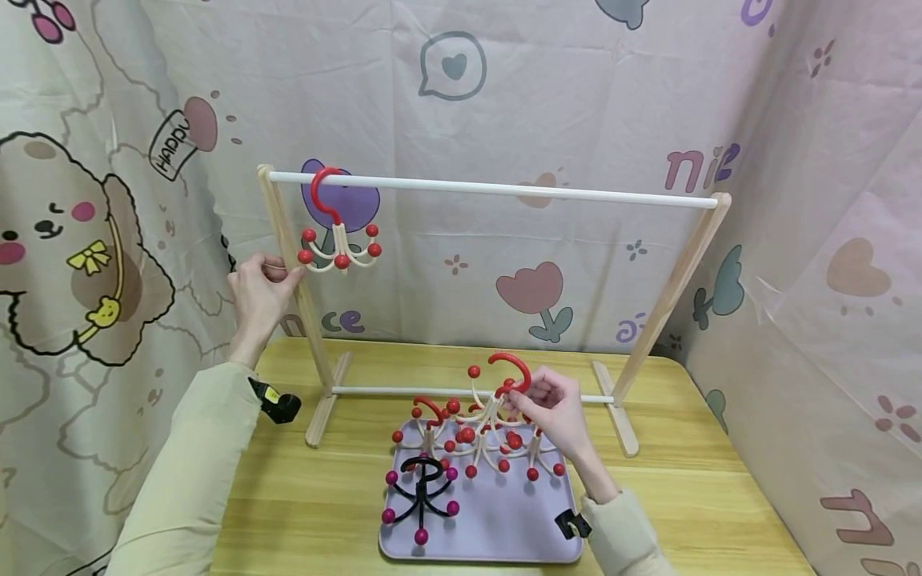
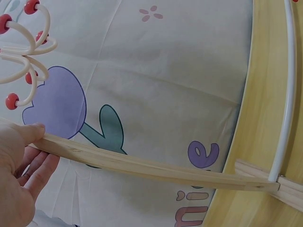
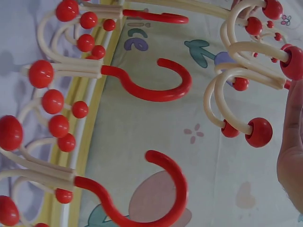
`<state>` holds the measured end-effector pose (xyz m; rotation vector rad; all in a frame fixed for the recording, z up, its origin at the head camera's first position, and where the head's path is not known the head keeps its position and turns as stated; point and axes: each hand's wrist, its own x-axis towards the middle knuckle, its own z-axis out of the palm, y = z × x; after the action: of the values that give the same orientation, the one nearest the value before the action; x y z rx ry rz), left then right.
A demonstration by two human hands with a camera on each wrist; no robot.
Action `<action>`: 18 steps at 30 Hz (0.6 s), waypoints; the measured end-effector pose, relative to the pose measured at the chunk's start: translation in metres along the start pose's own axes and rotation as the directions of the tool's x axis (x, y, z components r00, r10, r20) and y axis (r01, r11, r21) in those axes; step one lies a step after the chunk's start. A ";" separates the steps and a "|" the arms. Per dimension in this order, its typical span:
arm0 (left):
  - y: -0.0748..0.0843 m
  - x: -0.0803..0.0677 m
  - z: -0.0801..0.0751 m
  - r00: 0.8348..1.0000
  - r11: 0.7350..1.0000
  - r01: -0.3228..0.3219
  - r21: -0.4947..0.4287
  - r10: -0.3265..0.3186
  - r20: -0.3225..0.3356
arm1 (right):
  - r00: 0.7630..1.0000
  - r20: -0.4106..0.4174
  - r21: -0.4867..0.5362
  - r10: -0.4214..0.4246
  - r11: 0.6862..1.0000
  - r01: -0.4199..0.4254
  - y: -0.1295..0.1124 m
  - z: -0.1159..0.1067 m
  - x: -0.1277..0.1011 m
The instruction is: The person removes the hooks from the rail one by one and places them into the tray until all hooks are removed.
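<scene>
Above the lilac tray (image 1: 504, 536), a red-hooked cream hanger (image 1: 504, 376) is being pinched by the right hand (image 1: 555, 412), lifted free of the piled hangers (image 1: 468, 448). The rack's upright (image 1: 288, 264) is being gripped by the left hand (image 1: 259, 292), apparently for steadiness; one hanger (image 1: 338, 240) is hanging on the rail (image 1: 504, 190) over the counter (image 1: 324, 504).
</scene>
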<state>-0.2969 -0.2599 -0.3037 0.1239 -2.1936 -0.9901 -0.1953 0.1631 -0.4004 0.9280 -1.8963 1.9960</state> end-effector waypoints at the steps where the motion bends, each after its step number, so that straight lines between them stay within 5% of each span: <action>1: 0.000 0.000 0.000 1.000 1.000 -0.002 -0.001 0.002 -0.003 | 1.000 0.006 -0.005 0.006 1.000 -0.006 0.000 0.000 -0.003; 18: -0.001 -0.001 0.000 1.000 1.000 0.005 -0.009 -0.005 0.009 | 0.979 0.188 -0.049 0.074 0.997 -0.066 0.014 -0.005 -0.034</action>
<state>-0.2967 -0.2599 -0.3046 0.1208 -2.1978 -1.0056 -0.1788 0.1748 -0.4314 1.0899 -2.0900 1.9591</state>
